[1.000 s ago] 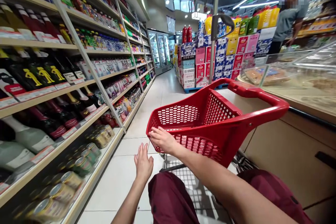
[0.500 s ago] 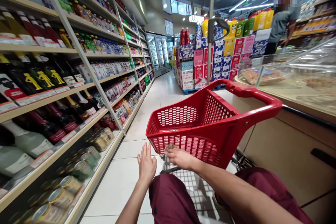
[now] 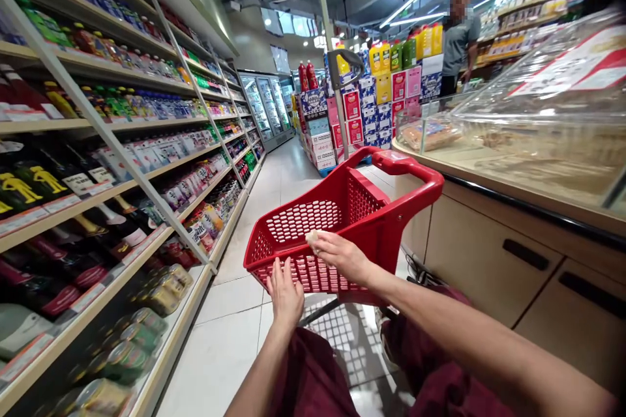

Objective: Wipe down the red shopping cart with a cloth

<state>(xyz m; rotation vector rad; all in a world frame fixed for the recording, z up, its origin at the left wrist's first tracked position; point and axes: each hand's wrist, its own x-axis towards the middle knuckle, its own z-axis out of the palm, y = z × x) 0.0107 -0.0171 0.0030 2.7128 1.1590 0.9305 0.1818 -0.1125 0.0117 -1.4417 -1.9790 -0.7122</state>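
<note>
A red plastic shopping trolley [image 3: 337, 218] stands tilted in the aisle right in front of me, with its basket empty. My left hand [image 3: 284, 294] is open, fingers up against the near wall of the basket. My right hand [image 3: 338, 254] hovers at the basket's near rim and pinches a small pale thing [image 3: 311, 235] that I cannot make out. My knees in dark red trousers [image 3: 313, 371] fill the bottom of the view.
Shelves of bottles, cartons and tins [image 3: 98, 176] run along the left. A glass-topped food counter with cabinet doors [image 3: 513, 163] lines the right. Stacked drink boxes [image 3: 372, 111] and fridges [image 3: 267, 107] stand further down the white-tiled aisle. A person in a grey shirt [image 3: 460, 39] stands behind the counter.
My right hand dropped below the basket, then rose to its near rim with a small pale thing pinched in it. My left hand moved up against the basket. The view swung right.
</note>
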